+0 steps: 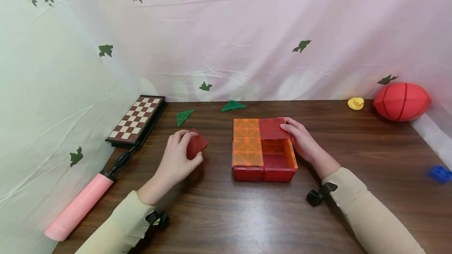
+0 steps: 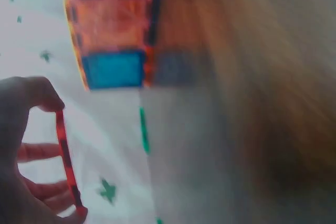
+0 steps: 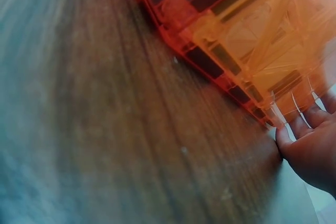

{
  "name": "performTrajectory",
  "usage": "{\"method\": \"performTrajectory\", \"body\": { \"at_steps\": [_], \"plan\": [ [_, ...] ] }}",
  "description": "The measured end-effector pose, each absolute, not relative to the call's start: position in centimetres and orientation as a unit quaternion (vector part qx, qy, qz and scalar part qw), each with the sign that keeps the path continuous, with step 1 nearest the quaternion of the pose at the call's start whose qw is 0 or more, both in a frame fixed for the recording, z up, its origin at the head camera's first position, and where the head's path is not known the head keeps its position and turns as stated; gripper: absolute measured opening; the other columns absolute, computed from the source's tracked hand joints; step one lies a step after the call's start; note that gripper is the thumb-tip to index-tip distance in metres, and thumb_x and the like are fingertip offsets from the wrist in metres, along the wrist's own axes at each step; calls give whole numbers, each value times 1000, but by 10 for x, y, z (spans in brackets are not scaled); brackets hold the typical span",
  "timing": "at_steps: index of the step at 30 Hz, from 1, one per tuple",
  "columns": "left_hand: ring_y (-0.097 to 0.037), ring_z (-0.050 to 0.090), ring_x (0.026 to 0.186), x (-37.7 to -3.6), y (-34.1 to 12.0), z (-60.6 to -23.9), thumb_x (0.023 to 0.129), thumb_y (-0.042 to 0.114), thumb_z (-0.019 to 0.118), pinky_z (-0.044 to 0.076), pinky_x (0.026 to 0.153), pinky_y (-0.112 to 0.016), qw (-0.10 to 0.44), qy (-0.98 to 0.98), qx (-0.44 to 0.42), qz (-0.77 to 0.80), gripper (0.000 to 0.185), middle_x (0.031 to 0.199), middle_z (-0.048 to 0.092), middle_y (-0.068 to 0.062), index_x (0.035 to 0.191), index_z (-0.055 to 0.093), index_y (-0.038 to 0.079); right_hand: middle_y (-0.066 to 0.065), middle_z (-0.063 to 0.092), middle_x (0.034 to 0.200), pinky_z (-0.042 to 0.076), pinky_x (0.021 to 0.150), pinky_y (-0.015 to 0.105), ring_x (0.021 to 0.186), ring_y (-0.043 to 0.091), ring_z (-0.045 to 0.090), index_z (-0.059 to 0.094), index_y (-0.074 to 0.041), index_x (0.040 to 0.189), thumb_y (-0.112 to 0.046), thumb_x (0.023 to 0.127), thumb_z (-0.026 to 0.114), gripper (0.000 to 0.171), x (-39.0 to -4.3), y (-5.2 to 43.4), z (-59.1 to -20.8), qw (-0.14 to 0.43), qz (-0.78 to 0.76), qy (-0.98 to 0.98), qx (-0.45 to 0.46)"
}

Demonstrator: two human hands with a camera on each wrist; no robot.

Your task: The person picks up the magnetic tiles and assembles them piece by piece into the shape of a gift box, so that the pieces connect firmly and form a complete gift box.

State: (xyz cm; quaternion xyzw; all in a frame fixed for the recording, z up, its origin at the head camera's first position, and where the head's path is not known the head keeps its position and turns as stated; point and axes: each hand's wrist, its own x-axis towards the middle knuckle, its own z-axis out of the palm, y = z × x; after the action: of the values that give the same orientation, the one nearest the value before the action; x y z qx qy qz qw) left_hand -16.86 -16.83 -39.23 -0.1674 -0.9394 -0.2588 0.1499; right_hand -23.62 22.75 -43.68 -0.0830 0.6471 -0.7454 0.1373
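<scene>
My left hand (image 1: 180,156) pinches a red magnetic tile (image 1: 196,145) by its edges, raised left of the tile box. In the left wrist view the same tile (image 2: 68,161) shows edge-on between thumb and fingers. The box of magnetic tiles (image 1: 263,174) has red and orange walls. Two orange tiles (image 1: 247,142) cover its left half, and a red tile (image 1: 272,128) covers the back right quarter. Its front right quarter is uncovered, showing the inside. My right hand (image 1: 300,138) holds the back right corner, thumb on the red top tile, fingers at the side wall.
Two green triangle tiles (image 1: 233,105) lie behind the box. To the left are a folding chessboard (image 1: 135,120) and a pink-handled pump (image 1: 81,207). On the right stand a yellow duck (image 1: 355,103), a red ball (image 1: 402,102) and a blue brick (image 1: 440,174).
</scene>
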Motion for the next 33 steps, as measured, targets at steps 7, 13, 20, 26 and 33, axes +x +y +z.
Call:
{"method": "performTrajectory", "body": {
  "at_steps": [7, 13, 20, 26, 33],
  "plan": [
    [-27, 47, 121, -174, -119, -373, 82, 25, 73, 52, 89, -44, 148, -886, -328, -292, 49, 136, 54, -11, 129, 63, 12, 3, 67, 110, 57, 88, 33, 97, 17, 66, 50, -10, 129, -29, 107, 50, 29, -237, 227, -438, 136, -744, 648, -87],
    [-25, 45, 123, -178, -74, -363, 84, 25, 73, 45, 100, -39, 120, -845, -446, -269, 48, 137, 52, -11, 129, 62, 11, 3, 67, 109, 57, 86, 32, 96, 17, 66, 51, -10, 128, -28, 108, 50, 27, -236, 227, -438, 134, -749, 642, -91],
    [-21, 43, 127, -183, -32, -357, 87, 30, 73, 44, 102, -34, 55, -844, -485, -224, 49, 139, 51, -8, 132, 60, 15, 2, 67, 112, 57, 85, 32, 98, 16, 66, 53, -11, 127, -27, 108, 49, 25, -236, 227, -439, 126, -752, 639, -104],
    [-21, 44, 126, -187, -7, -356, 89, 32, 72, 40, 104, -27, 28, -837, -512, -188, 50, 137, 51, -7, 133, 59, 14, 3, 65, 112, 57, 84, 30, 97, 15, 66, 55, -10, 124, -24, 108, 50, 22, -237, 226, -439, 122, -761, 628, -108],
    [-18, 43, 124, -188, 8, -358, 89, 35, 73, 39, 101, -23, 0, -843, -516, -155, 53, 138, 50, -6, 136, 58, 16, 1, 65, 110, 57, 81, 28, 95, 14, 64, 57, -13, 123, -25, 107, 51, 20, -235, 226, -437, 118, -753, 640, -98]
  ]
}}
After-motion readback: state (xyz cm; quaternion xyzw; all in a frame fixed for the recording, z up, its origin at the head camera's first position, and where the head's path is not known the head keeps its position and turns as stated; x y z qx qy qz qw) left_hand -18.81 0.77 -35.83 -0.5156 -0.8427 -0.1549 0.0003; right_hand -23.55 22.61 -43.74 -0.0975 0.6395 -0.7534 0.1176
